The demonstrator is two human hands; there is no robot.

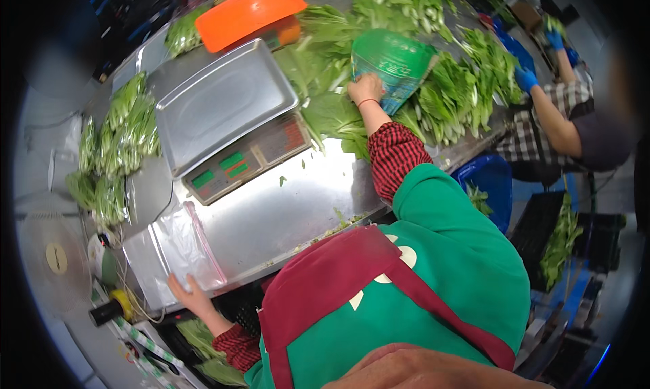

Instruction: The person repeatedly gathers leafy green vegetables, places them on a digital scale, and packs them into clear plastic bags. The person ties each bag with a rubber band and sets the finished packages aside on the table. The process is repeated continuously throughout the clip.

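Observation:
My right hand (365, 88) reaches across the metal table and grips the edge of a green printed plastic bag (393, 59). Loose leafy greens (332, 117) lie around and under that bag. At the near left, my left hand (192, 296) has its fingers apart and holds nothing. Its fingertips are at the near edge of a stack of clear plastic bags (177, 247); whether they touch is hard to tell. Between the hands stands a weighing scale, its steel pan (228, 104) bare and its green display (231, 160) lit.
Bagged greens (124, 130) are piled left of the scale. An orange plastic tray (249, 15) sits behind it. A blue bin (485, 188) stands beside the table on the right. Co-workers' blue-gloved hands (525, 79) show at right and top. A fan (53, 259) is at far left.

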